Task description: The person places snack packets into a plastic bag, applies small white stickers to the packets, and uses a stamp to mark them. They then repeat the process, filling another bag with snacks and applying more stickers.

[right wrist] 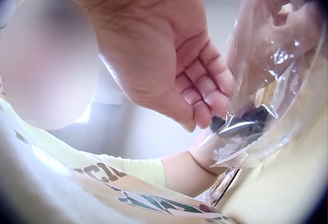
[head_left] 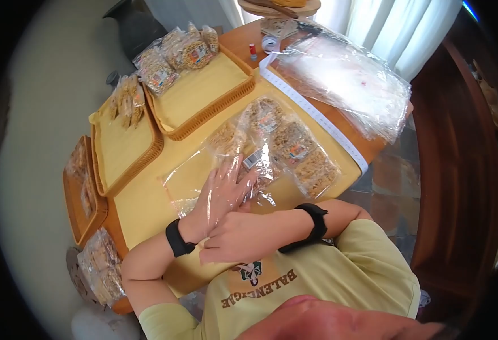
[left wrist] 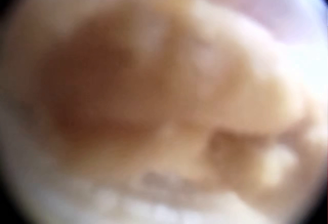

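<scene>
Plastic bag [head_left: 191,169] is laid on yellow cloth [head_left: 135,209], snack packets [head_left: 294,144] seemingly being settled inside. Left hand [head_left: 219,190] is covered by film, fingers spread beside barcode label [head_left: 253,159]. Right hand [head_left: 243,233] is loosely curled, nothing visibly gripped. Packets probably need to be kept flat, film unsnagged. Right palm is shown only by right wrist view; packet layout, only by head view.

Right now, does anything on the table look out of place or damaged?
The pile of clear bags lies unevenly, and its corner seems to hang past the edge of the table, so it might slip. No spill shows.
</scene>
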Demonstrator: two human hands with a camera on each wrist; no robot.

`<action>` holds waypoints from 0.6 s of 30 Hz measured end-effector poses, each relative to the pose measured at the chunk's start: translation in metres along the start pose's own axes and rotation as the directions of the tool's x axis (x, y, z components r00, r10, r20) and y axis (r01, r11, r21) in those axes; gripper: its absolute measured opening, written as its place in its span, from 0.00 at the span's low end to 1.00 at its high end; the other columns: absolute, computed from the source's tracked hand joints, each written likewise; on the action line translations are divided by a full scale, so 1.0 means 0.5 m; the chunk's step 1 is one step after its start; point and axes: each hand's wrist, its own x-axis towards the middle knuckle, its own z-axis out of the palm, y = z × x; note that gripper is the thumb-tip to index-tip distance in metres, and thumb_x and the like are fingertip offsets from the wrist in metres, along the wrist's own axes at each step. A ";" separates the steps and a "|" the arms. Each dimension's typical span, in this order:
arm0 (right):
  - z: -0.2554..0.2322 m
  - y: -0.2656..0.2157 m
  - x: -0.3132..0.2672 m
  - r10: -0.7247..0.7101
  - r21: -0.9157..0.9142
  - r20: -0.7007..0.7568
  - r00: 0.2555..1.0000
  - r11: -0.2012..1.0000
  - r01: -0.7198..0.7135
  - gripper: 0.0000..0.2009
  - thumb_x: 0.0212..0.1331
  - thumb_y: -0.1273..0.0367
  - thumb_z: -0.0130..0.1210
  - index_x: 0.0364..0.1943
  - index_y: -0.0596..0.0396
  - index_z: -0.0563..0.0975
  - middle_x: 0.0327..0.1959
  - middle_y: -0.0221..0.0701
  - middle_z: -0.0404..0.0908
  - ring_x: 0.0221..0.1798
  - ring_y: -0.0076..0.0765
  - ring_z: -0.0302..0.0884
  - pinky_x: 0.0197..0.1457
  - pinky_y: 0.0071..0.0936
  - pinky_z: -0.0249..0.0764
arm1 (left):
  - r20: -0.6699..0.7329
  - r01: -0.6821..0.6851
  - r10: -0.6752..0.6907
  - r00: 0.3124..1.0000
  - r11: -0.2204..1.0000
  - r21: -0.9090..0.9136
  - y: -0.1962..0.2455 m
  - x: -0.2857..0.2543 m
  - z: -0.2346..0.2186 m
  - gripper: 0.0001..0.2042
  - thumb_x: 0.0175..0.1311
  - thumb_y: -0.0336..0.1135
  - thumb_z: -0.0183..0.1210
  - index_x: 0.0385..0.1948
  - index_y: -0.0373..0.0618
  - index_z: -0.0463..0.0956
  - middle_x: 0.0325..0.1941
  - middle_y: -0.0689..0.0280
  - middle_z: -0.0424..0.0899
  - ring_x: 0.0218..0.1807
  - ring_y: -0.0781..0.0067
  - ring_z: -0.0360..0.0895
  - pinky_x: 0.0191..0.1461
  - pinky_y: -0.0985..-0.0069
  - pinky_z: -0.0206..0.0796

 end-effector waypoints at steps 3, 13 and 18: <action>-0.002 0.001 -0.002 0.020 -0.025 -0.001 1.000 1.000 -0.020 0.09 0.42 0.69 0.51 0.27 0.57 0.67 0.19 0.33 0.68 0.24 0.39 0.71 0.25 0.30 0.67 | 0.012 0.004 -0.005 1.000 0.997 0.073 -0.008 -0.012 0.008 0.31 0.42 0.28 0.58 0.55 0.42 0.60 0.60 0.44 0.57 0.57 0.41 0.61 0.56 0.57 0.58; -0.002 0.009 -0.007 0.047 -0.109 0.040 0.998 0.993 -0.042 0.13 0.45 0.67 0.52 0.36 0.57 0.71 0.20 0.33 0.72 0.24 0.37 0.72 0.26 0.30 0.68 | 0.093 0.025 -0.010 0.996 0.988 -0.155 -0.028 -0.036 -0.043 0.29 0.47 0.25 0.57 0.57 0.48 0.62 0.63 0.56 0.59 0.62 0.49 0.58 0.64 0.62 0.52; -0.014 0.001 -0.003 0.089 -0.059 0.096 0.991 0.995 -0.083 0.13 0.46 0.65 0.53 0.35 0.59 0.70 0.21 0.33 0.71 0.24 0.37 0.73 0.26 0.31 0.68 | 0.064 0.020 -0.022 0.998 0.999 0.029 -0.047 -0.061 -0.059 0.29 0.49 0.26 0.58 0.57 0.51 0.63 0.65 0.53 0.55 0.64 0.51 0.56 0.64 0.64 0.51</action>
